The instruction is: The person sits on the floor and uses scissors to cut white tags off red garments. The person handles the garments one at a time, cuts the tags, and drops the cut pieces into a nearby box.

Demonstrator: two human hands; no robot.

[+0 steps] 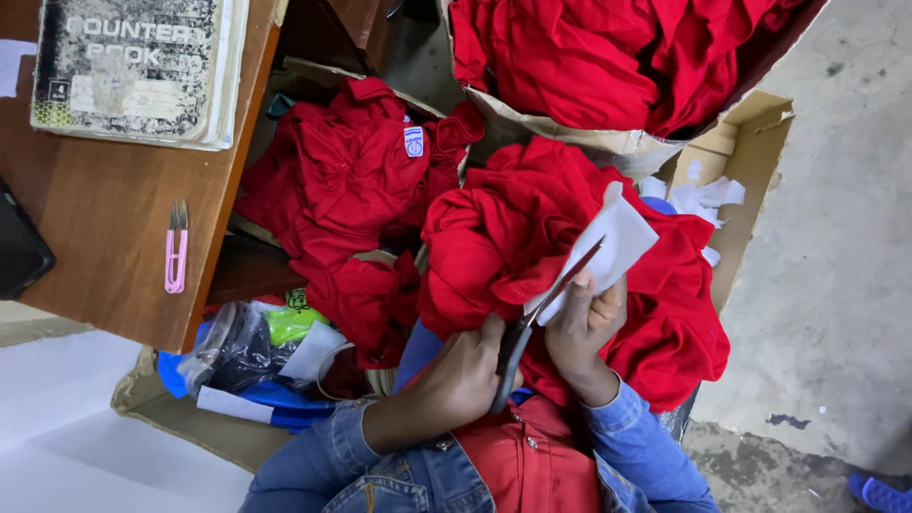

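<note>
A brown wooden table (104, 228) carries a speckled notebook (133, 66), pink thread snips (177, 249) and a black device (19, 249).

The cloth (532, 228) heaped at the centre is bright red, as is the pile (351, 180) at ten o'clock and the one in the box (608, 57) at twelve o'clock. The paper piece (613, 247) is white. The scissors (546, 318) have dark handles. The sleeves (636, 446) are blue denim. The surface (104, 218) is reddish-brown wood; on it lie pink snips (176, 252) and a black-and-white speckled notebook (133, 66). The floor (836, 237) is grey.
</note>
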